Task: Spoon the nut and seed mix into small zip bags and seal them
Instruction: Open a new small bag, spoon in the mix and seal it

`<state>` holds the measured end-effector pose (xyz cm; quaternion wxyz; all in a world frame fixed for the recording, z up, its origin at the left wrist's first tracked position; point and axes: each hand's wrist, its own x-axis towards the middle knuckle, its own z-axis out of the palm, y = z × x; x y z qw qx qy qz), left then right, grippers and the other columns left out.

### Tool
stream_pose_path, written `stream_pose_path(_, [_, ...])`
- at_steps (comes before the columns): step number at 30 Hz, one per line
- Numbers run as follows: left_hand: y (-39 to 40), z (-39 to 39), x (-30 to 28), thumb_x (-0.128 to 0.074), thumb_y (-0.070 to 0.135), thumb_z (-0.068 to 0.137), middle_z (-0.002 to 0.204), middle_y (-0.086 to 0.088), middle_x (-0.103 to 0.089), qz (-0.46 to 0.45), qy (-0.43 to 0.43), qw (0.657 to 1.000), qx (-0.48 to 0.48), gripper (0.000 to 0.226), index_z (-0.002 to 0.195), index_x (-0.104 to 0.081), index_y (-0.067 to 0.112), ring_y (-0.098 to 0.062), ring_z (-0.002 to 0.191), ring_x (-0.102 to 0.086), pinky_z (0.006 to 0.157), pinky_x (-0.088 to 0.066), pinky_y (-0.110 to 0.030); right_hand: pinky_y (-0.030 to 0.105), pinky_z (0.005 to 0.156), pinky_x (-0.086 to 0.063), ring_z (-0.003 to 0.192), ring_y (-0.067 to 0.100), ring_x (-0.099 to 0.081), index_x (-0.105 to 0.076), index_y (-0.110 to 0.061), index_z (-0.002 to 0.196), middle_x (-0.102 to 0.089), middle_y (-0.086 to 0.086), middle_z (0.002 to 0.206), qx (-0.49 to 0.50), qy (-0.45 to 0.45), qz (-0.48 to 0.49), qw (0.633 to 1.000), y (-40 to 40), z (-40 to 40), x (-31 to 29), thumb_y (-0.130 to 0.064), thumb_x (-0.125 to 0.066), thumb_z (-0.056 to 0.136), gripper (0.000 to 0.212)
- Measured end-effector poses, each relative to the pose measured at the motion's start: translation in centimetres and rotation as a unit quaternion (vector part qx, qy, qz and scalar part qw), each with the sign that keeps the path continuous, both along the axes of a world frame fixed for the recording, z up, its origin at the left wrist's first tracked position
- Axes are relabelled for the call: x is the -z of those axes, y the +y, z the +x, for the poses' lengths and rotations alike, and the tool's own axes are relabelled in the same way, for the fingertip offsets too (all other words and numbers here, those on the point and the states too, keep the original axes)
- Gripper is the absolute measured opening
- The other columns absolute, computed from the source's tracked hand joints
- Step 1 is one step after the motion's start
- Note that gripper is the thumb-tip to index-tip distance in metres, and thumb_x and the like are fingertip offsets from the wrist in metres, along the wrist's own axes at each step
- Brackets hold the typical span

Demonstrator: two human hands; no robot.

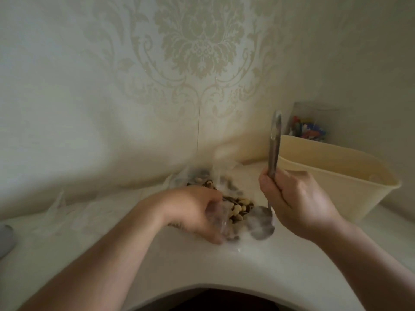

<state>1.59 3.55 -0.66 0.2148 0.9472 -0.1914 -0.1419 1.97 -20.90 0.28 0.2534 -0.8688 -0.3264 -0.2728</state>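
A clear plastic bag of nut and seed mix (238,206) lies open on the white table (202,265), near the wall. My left hand (193,212) grips a small clear zip bag (222,223) just in front of the mix, its fingers curled round the bag's mouth. My right hand (294,203) holds a metal spoon (272,153) upright in a fist, handle pointing up. The spoon's bowl hangs down beside the small bag, blurred, so I cannot tell what it carries.
A cream plastic tub (350,176) stands at the right, close to my right hand. Behind it is a clear jar with coloured items (312,126). Several empty clear bags (74,212) lie at the left. A grey object (5,239) sits at the left edge.
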Motion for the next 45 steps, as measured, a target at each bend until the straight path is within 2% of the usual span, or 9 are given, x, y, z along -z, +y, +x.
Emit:
stream_pose_path(3, [-0.2, -0.3, 0.0, -0.094, 0.056, 0.067, 0.079, 0.015, -0.05, 0.024, 0.008, 0.999, 0.023, 0.057, 0.082, -0.044, 0.032, -0.008, 0.066, -0.045, 0.058, -0.035, -0.03, 0.02, 0.044, -0.038, 0.052, 0.004, -0.055, -0.045, -0.029, 0.078, -0.047, -0.018, 0.057, 0.039, -0.033, 0.037, 0.998, 0.6, 0.0, -0.2, -0.037, -0.042, 0.108, 0.031])
stream_pose_path(8, [1.1, 0.5, -0.5, -0.093, 0.059, 0.066, 0.078, 0.016, -0.053, -0.056, -0.041, 0.997, -0.023, 0.054, 0.09, -0.054, 0.03, -0.006, 0.068, -0.048, 0.062, -0.039, -0.03, 0.038, 0.044, -0.043, 0.052, 0.014, -0.049, -0.05, -0.021, 0.08, -0.05, -0.007, 0.064, 0.079, -0.038, 0.022, 0.996, 1.0, 0.5, 0.6, -0.035, -0.042, 0.108, 0.032])
stream_pose_path(14, [1.4, 0.4, 0.4, -0.095, 0.037, 0.07, 0.089, 0.014, -0.058, 0.09, 0.028, 0.995, 0.03, 0.05, 0.095, -0.053, 0.028, -0.006, 0.072, -0.051, 0.057, -0.04, -0.028, 0.028, 0.041, -0.031, 0.048, 0.011, -0.044, -0.039, -0.028, 0.076, -0.045, -0.01, 0.059, 0.076, -0.049, 0.024, 0.996, 1.3, 0.1, 0.6, -0.027, -0.047, 0.106, 0.032])
stream_pose_path(19, [1.1, 1.6, 1.7, -0.087, 0.02, 0.073, 0.078, 0.014, -0.056, -0.003, -0.038, 0.999, 0.005, 0.041, 0.079, -0.05, 0.035, -0.004, 0.068, -0.051, 0.06, -0.042, -0.028, 0.021, 0.041, -0.03, 0.046, 0.008, -0.045, -0.039, -0.031, 0.074, -0.046, -0.01, 0.057, 0.076, -0.025, 0.008, 0.997, 2.0, 0.1, 1.5, -0.029, -0.048, 0.107, 0.034])
stream_pose_path(24, [1.0, 2.6, 2.7, -0.09, 0.02, 0.07, 0.076, 0.013, -0.065, -0.117, -0.076, 0.99, -0.035, 0.035, 0.079, -0.06, 0.033, -0.004, 0.069, -0.058, 0.062, -0.046, -0.025, 0.041, 0.055, -0.053, 0.055, 0.015, -0.06, -0.056, -0.02, 0.074, -0.061, -0.004, 0.062, 0.106, 0.096, 0.098, 0.985, 3.1, 0.6, 2.9, -0.038, -0.043, 0.108, 0.04])
stream_pose_path(30, [2.0, 2.2, 2.4, -0.082, -0.004, 0.072, 0.1, -0.006, -0.071, -0.327, 0.094, 0.94, -0.03, 0.042, 0.109, -0.065, 0.001, -0.02, 0.095, -0.068, 0.087, -0.054, -0.038, 0.035, 0.059, -0.055, 0.056, 0.012, -0.067, -0.064, -0.014, 0.085, -0.071, 0.0, 0.066, 0.142, 0.252, 0.207, 0.935, 3.3, 1.1, 2.8, -0.033, -0.043, 0.109, 0.037])
stream_pose_path(37, [3.9, 2.0, 0.4, -0.077, -0.001, 0.09, 0.08, 0.013, -0.064, -0.303, 0.167, 0.938, -0.035, 0.029, 0.098, -0.055, 0.017, -0.007, 0.074, -0.065, 0.063, -0.055, -0.027, 0.035, 0.055, -0.054, 0.058, 0.022, -0.069, -0.062, -0.015, 0.093, -0.072, 0.007, 0.069, 0.154, 0.284, 0.315, 0.893, 2.2, 1.7, 2.5, -0.027, -0.044, 0.108, 0.027])
stream_pose_path(42, [3.4, 2.3, 0.1, -0.081, 0.019, 0.069, 0.113, 0.0, -0.069, -0.385, 0.081, 0.915, -0.087, 0.072, 0.131, -0.048, 0.032, -0.018, 0.11, -0.069, 0.094, -0.061, -0.041, 0.039, 0.056, -0.055, 0.056, 0.02, -0.069, -0.062, -0.018, 0.092, -0.072, 0.005, 0.069, 0.148, 0.258, 0.31, 0.903, 2.6, 2.8, 0.7, -0.031, -0.044, 0.108, 0.027])
stream_pose_path(45, [3.5, 2.4, 0.3, -0.079, 0.039, 0.063, 0.12, -0.011, -0.063, -0.37, 0.075, 0.92, -0.102, 0.08, 0.135, -0.045, 0.044, -0.027, 0.113, -0.065, 0.091, -0.06, -0.048, 0.043, 0.061, -0.057, 0.057, 0.019, -0.069, -0.062, -0.02, 0.092, -0.073, 0.003, 0.071, 0.139, 0.251, 0.309, 0.907, 3.2, 3.8, -0.4, -0.032, -0.043, 0.108, 0.027])
